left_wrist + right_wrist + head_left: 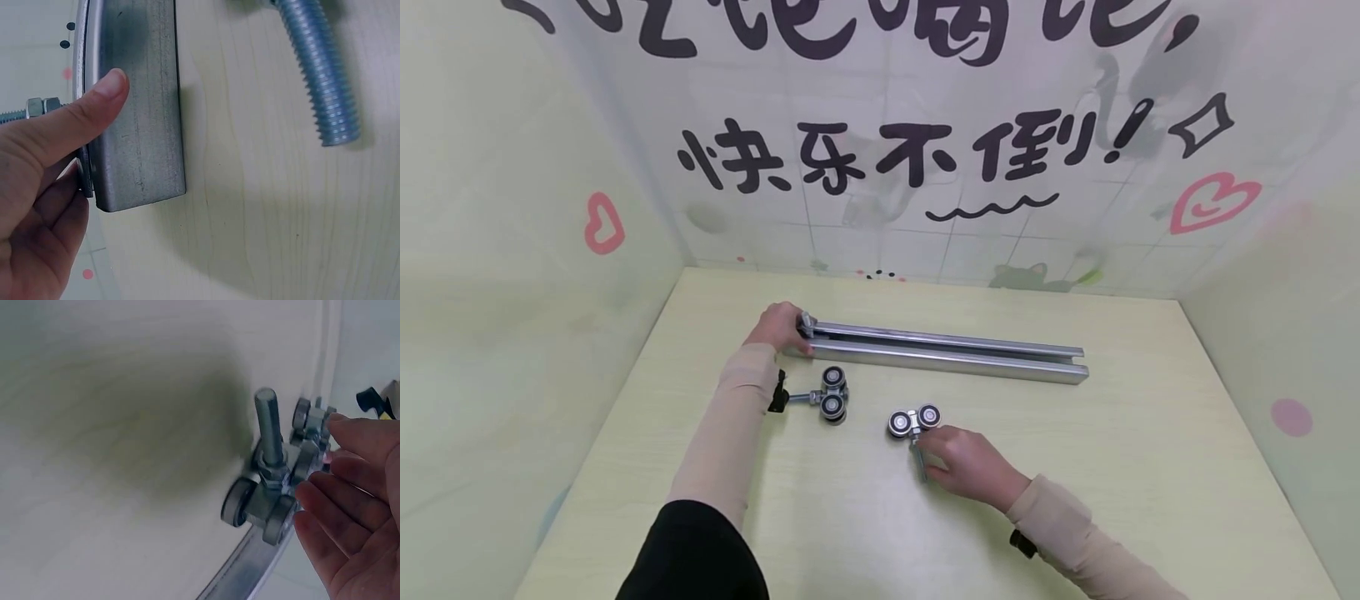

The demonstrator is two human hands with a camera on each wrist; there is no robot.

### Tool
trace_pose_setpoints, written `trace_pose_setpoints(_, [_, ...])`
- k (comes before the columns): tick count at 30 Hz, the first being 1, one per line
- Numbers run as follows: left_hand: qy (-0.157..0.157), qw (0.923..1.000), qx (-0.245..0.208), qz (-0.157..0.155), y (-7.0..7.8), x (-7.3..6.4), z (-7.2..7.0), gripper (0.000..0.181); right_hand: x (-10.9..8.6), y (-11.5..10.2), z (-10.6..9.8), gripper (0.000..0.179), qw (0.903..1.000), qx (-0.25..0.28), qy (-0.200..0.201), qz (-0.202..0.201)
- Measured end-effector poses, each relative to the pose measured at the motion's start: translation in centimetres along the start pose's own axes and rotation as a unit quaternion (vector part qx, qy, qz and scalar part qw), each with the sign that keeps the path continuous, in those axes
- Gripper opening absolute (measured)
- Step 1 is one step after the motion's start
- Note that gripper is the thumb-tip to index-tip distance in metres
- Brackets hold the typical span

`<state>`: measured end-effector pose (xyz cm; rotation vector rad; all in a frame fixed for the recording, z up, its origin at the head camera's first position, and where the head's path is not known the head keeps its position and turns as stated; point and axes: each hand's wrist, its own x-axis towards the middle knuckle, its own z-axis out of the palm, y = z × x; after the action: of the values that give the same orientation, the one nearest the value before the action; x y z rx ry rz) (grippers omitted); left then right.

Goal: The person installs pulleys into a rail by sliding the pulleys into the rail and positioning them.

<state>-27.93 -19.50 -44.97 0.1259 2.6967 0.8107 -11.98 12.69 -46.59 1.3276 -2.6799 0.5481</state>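
Note:
With thumb on its side and fingers at its end, my left hand (777, 326) grips a long metal C-channel track (951, 360) lying toward the back of the table. A threaded bolt (15, 115) with a nut sticks out of the track's open side, close to the thumb. My right hand (972, 463) is at a metal roller trolley (900, 425) with a threaded stem. In the right wrist view its loosely bent fingers (340, 512) are right at the wheels, not wrapped round them. Another roller trolley (832, 406) lies in front of the track's left end, its stem pointing left.
The pale wood-grain table (1120, 467) is bordered by a printed back wall (880, 242) and by side panels (1285, 333) at left and right. A black strap piece (778, 393) on the left wrist is beside the left trolley's stem.

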Motion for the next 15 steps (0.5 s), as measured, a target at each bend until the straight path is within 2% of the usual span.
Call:
trace_pose_setpoints(7, [0.001, 1.0000, -0.001, -0.004, 0.0, 0.0, 0.0, 0.061, -0.4, -0.3, 1.3, 0.027, 0.9998, 0.002, -0.018, 0.002])
trace_pose_setpoints(15, [0.004, 0.9999, 0.011, -0.003, 0.3, -0.2, -0.2, 0.058, -0.8, -0.1, 2.2, 0.025, 0.9996, -0.005, 0.007, -0.028])
